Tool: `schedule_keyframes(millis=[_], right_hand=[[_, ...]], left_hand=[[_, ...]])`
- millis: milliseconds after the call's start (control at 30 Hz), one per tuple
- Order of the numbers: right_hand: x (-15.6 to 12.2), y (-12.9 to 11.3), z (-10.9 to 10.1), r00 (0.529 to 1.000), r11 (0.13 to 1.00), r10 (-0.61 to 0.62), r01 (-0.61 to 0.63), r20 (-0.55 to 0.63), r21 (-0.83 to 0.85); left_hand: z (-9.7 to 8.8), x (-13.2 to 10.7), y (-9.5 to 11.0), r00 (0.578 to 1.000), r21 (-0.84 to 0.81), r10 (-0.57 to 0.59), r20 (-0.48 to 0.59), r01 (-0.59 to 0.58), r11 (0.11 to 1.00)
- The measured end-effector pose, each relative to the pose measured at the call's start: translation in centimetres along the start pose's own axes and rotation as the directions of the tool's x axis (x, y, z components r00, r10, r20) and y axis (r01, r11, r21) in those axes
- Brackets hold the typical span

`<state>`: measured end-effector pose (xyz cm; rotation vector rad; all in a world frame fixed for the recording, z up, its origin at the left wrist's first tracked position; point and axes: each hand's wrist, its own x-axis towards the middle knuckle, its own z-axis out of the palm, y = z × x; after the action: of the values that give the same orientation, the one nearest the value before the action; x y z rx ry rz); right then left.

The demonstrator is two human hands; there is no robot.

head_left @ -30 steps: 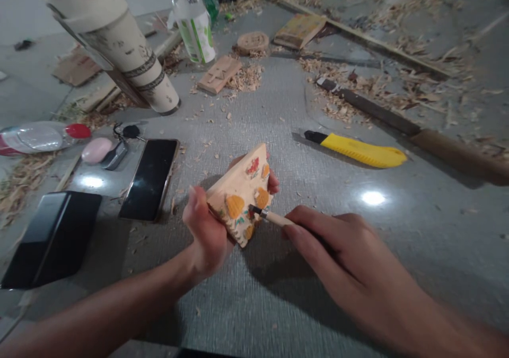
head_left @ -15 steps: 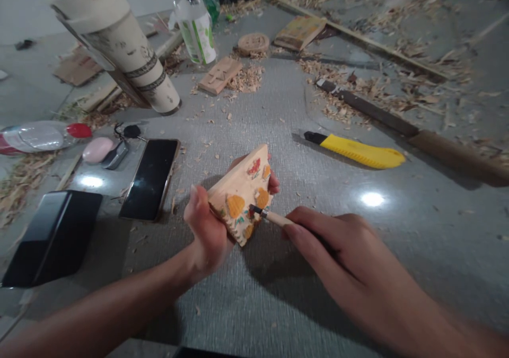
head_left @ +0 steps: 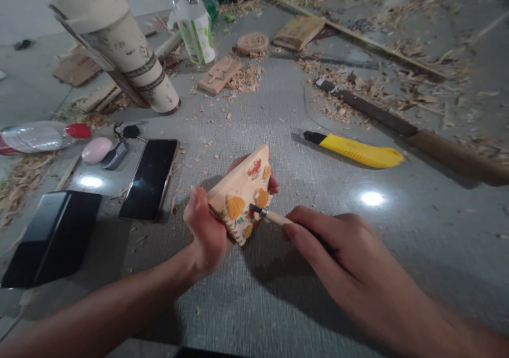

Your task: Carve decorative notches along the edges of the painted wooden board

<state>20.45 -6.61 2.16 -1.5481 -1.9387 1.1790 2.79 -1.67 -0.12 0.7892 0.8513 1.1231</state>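
I have my left hand (head_left: 209, 236) curled around the painted wooden block (head_left: 248, 183), over the surface (head_left: 222, 318). It looks light and hard; I'd hold its side edges, clear of the carving knife (head_left: 275, 218), which my right hand (head_left: 353, 254) pinches.

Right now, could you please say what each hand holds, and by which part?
The left hand holds the painted wooden block from behind, thumb at one edge; the right hand grips the slim tool by its pale handle.
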Motion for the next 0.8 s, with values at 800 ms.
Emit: schedule_keyframes(millis=[800], right_hand=[[0.3, 0.6, -0.4, 0.914, 0.681, 0.248, -0.4, 0.321, 0.614]], left_hand=[[-0.1, 0.2, -0.8, 0.991, 0.099, 0.128, -0.035, -0.125, 0.987]])
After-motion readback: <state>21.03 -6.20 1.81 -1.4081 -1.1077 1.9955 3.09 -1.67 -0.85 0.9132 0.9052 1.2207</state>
